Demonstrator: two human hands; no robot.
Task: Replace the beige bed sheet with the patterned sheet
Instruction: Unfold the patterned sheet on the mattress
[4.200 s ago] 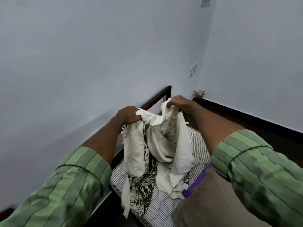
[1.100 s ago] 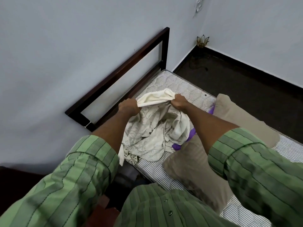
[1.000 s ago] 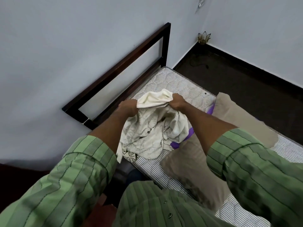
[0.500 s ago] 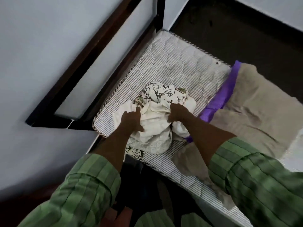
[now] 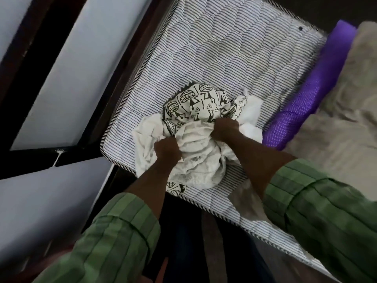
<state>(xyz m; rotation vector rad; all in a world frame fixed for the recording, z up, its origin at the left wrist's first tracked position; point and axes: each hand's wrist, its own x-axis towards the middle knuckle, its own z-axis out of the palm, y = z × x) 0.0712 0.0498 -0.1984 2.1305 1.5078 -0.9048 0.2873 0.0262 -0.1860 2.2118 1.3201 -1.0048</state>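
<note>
Cream-and-black patterned sheet (image 5: 195, 111) lies bunched on the striped mattress (image 5: 234, 58) near its corner; my left hand (image 5: 166, 151) and right hand (image 5: 224, 128) both clutch its folds, fingers curled tight.

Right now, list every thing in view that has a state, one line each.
patterned sheet: bunched in a heap on the mattress, not spread.
mattress: bare, striped ticking exposed at this end.
beige sheet: off this end, crumpled on the right.
purple cloth: lying rumpled beside the beige sheet.
left hand: gripping the patterned sheet.
right hand: gripping the patterned sheet.
</note>
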